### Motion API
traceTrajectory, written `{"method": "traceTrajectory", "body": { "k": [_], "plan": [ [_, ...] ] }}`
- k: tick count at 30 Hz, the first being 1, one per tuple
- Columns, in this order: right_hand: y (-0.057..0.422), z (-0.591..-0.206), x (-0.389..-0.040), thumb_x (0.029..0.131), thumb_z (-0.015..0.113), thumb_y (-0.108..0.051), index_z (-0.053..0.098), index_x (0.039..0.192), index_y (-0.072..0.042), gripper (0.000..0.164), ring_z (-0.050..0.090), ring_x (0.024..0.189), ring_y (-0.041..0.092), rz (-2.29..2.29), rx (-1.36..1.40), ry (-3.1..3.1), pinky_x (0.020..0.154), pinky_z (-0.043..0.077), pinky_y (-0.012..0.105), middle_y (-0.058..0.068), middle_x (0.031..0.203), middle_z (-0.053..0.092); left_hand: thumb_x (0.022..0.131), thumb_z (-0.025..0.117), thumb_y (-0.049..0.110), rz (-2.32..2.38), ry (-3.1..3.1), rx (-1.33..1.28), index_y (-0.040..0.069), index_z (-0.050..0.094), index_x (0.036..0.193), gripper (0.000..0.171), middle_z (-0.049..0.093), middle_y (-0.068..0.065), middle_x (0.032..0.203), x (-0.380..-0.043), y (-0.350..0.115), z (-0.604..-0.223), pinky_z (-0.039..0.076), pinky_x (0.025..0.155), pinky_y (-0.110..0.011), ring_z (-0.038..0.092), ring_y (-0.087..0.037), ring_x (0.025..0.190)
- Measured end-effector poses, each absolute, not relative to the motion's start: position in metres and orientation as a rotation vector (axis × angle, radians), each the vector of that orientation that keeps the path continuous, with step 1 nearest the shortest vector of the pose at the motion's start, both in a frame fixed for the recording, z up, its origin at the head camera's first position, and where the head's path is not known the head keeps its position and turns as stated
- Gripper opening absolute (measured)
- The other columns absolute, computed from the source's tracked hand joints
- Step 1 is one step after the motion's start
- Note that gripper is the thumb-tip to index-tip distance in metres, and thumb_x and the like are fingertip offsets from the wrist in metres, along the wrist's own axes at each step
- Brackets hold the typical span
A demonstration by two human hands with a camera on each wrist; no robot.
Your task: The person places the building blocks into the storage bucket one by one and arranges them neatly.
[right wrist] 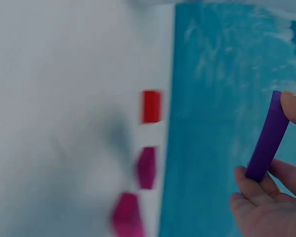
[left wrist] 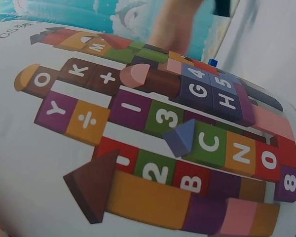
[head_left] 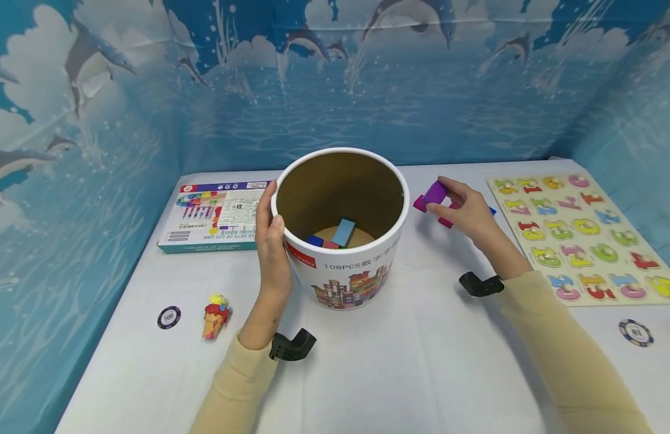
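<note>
A white bucket [head_left: 345, 283] with a printed block picture stands on the table. My left hand [head_left: 273, 253] rests against its left side, thumb and fingers extended near the rim; the left wrist view shows only the bucket's printed wall [left wrist: 79, 182] up close. Inside the bucket lie several coloured blocks, among them a light blue block [head_left: 343, 232] and a dark blue block [head_left: 315, 240]. To the right of the bucket, my right hand [head_left: 467, 211] pinches a purple block [right wrist: 267, 138] between thumb and fingers. Close to that hand are a magenta block [right wrist: 146, 168] and a red block [right wrist: 151, 106].
A flat toy box [head_left: 215, 217] lies left of the bucket. Nearer are a round dark chip [head_left: 169, 317] and an ice-cream-shaped toy [head_left: 216, 317]. On the right lie a letter puzzle board [head_left: 584, 241] and another chip [head_left: 635, 333]. Blue dolphin-print cloth [head_left: 345, 114] hangs behind the table.
</note>
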State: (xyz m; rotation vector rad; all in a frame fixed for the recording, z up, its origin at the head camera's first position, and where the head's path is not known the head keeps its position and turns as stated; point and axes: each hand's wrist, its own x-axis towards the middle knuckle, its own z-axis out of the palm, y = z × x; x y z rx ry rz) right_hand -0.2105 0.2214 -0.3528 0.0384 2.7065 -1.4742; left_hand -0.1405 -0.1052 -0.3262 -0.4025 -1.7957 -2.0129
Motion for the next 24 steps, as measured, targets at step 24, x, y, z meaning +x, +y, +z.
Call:
{"method": "traceTrajectory", "body": {
  "k": [24],
  "plan": [
    [0.112, -0.222, -0.171, 0.080, 0.064, -0.022, 0.037, 0.135, -0.024, 0.061, 0.042, 0.117, 0.013, -1.670, -0.706, 2.383, 0.093, 0.040, 0.032, -0.003, 0.130, 0.041, 0.085, 0.035, 0.028, -2.022, -1.767, -0.434, 0.024, 0.030, 0.137, 0.053, 0.034, 0.003, 0.136, -0.143, -0.106, -0.327, 0.030, 0.093, -0.057, 0.032, -0.026, 0.122]
  ]
}}
